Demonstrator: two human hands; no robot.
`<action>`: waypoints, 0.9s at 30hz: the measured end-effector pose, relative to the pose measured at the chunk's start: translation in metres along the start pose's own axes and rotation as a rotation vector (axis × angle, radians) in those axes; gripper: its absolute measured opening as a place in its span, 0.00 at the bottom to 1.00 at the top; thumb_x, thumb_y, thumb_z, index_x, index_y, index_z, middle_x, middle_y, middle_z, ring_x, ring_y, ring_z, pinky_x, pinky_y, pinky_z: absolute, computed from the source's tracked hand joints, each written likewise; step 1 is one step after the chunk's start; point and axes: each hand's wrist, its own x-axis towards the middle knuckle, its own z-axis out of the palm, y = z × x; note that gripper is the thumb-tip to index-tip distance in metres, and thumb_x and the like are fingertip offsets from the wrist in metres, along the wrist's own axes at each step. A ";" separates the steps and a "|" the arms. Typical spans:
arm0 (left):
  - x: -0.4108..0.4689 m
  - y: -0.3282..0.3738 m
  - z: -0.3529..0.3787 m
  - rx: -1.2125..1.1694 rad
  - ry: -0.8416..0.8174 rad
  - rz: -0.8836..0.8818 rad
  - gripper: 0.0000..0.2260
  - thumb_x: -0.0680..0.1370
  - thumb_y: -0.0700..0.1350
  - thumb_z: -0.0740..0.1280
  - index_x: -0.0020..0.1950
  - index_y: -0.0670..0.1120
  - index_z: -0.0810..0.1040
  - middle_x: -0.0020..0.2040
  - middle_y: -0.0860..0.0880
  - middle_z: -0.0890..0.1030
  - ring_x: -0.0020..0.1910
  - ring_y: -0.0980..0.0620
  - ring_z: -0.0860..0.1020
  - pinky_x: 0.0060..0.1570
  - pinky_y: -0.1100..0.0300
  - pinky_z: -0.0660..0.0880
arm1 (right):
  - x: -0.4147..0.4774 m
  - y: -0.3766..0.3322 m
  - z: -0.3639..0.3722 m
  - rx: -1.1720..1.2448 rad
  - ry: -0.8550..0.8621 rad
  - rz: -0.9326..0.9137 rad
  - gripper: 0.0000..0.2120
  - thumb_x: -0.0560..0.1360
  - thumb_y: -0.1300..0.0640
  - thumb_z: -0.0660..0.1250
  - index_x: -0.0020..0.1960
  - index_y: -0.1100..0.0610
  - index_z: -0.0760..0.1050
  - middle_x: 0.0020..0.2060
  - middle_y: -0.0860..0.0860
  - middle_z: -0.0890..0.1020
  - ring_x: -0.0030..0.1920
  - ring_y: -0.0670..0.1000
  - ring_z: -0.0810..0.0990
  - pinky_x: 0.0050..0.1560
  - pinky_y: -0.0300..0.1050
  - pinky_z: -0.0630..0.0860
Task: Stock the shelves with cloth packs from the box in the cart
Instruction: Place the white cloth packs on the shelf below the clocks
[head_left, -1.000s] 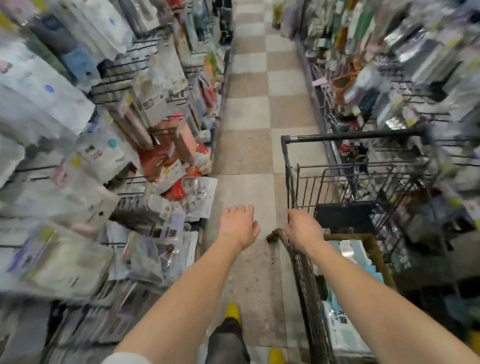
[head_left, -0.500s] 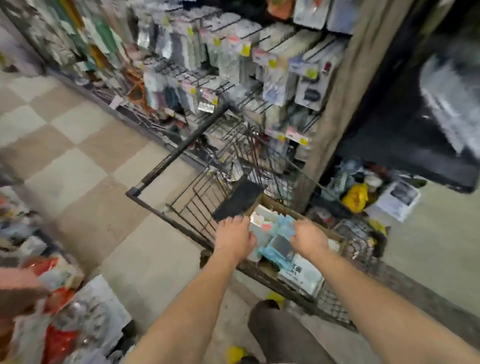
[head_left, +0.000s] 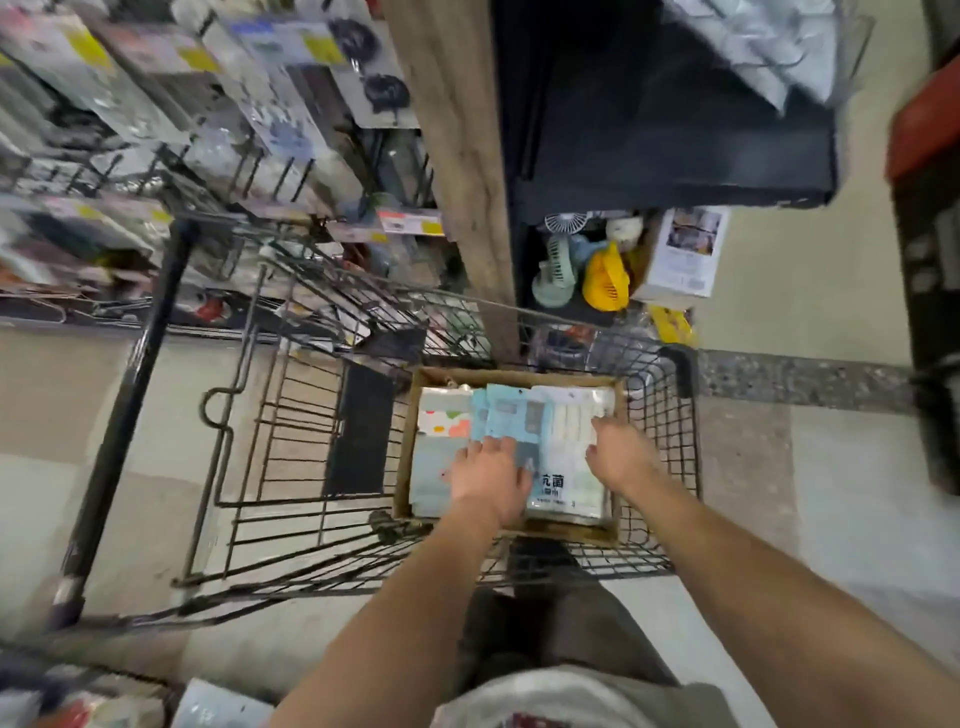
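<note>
A black wire cart (head_left: 670, 415) stands below me with a brown cardboard box (head_left: 408, 441) in its basket. The box holds several flat cloth packs (head_left: 506, 415), light blue, white and one with coloured dots. My left hand (head_left: 491, 478) lies palm down on the blue packs at the box's near middle. My right hand (head_left: 618, 454) rests on the white packs at the box's right side, fingers spread. Neither hand has lifted a pack clear.
Wire shelves (head_left: 249, 156) with hanging packaged goods fill the upper left. A wooden post (head_left: 457, 156) stands behind the cart. Small fans, one yellow (head_left: 605, 280), and a white carton (head_left: 680, 254) sit on the floor beyond. The cart's handle bar (head_left: 130, 389) runs along the left.
My view swung from the aisle down onto the cart. Both hands moved from the cart's rim into the box and now rest on the packs.
</note>
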 end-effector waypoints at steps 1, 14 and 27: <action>0.004 0.003 0.001 0.013 -0.016 0.013 0.22 0.84 0.57 0.55 0.74 0.46 0.67 0.71 0.41 0.74 0.69 0.41 0.73 0.69 0.45 0.70 | 0.003 0.004 0.005 0.028 -0.001 0.028 0.16 0.78 0.55 0.64 0.66 0.56 0.75 0.56 0.55 0.81 0.53 0.56 0.82 0.48 0.48 0.80; 0.093 -0.022 0.058 0.100 -0.113 0.130 0.21 0.83 0.55 0.57 0.73 0.47 0.68 0.70 0.44 0.75 0.68 0.43 0.72 0.69 0.47 0.70 | 0.060 0.010 0.102 0.392 -0.073 0.364 0.25 0.83 0.51 0.61 0.79 0.56 0.64 0.69 0.58 0.76 0.60 0.56 0.79 0.47 0.42 0.75; 0.140 -0.044 0.144 -0.067 0.034 0.239 0.19 0.80 0.52 0.63 0.69 0.47 0.76 0.64 0.45 0.80 0.64 0.42 0.76 0.66 0.47 0.72 | 0.117 0.026 0.184 0.734 -0.029 0.644 0.23 0.73 0.59 0.68 0.66 0.52 0.69 0.57 0.51 0.77 0.45 0.49 0.77 0.39 0.41 0.74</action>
